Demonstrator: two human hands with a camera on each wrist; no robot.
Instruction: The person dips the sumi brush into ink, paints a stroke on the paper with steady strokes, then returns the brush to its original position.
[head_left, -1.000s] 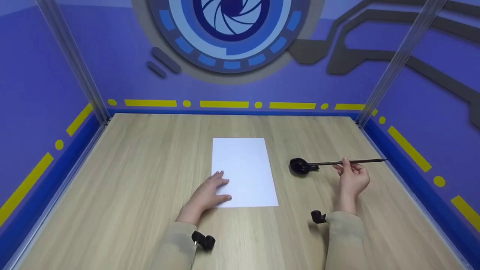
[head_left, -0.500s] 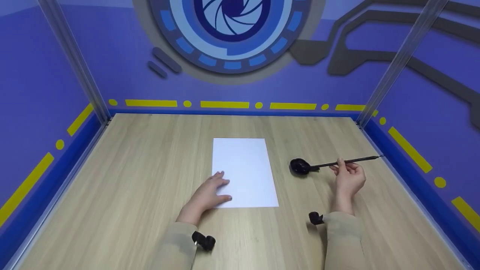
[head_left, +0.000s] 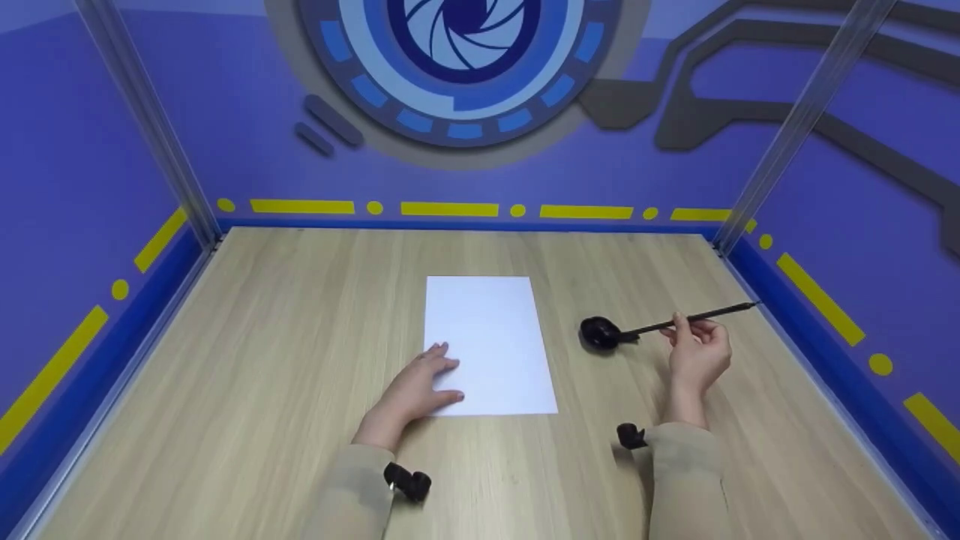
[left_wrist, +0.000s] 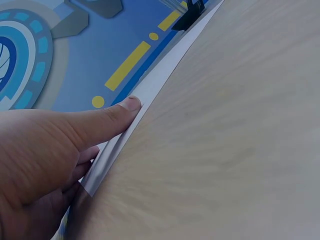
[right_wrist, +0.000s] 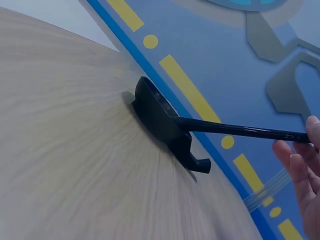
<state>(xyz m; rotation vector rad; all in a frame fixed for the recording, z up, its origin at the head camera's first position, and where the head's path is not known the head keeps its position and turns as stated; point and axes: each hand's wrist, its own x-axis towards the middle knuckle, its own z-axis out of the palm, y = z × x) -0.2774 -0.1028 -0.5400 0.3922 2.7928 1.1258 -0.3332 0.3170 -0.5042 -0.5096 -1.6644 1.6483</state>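
A white sheet of paper point(head_left: 487, 341) lies in the middle of the wooden table point(head_left: 285, 337). My left hand point(head_left: 427, 382) rests flat on its near left corner; in the left wrist view the thumb point(left_wrist: 95, 125) lies along the paper's edge point(left_wrist: 165, 75). To the right a black round holder point(head_left: 599, 332) sits on the table. A thin black pen point(head_left: 690, 318) has its tip in the holder and slants up to the right. My right hand point(head_left: 697, 352) pinches the pen near its middle. The right wrist view shows the holder point(right_wrist: 160, 120), the pen shaft point(right_wrist: 235, 130) and my fingers point(right_wrist: 305, 165).
Blue and purple walls with yellow markings close the table on three sides. Metal posts point(head_left: 795, 127) stand at the back corners. Black wrist camera mounts point(head_left: 409, 480) sit on both beige sleeves.
The pen's far end has tilted upward a little while its tip stays in the holder. My right hand has shifted slightly left. The left hand and paper have not moved.
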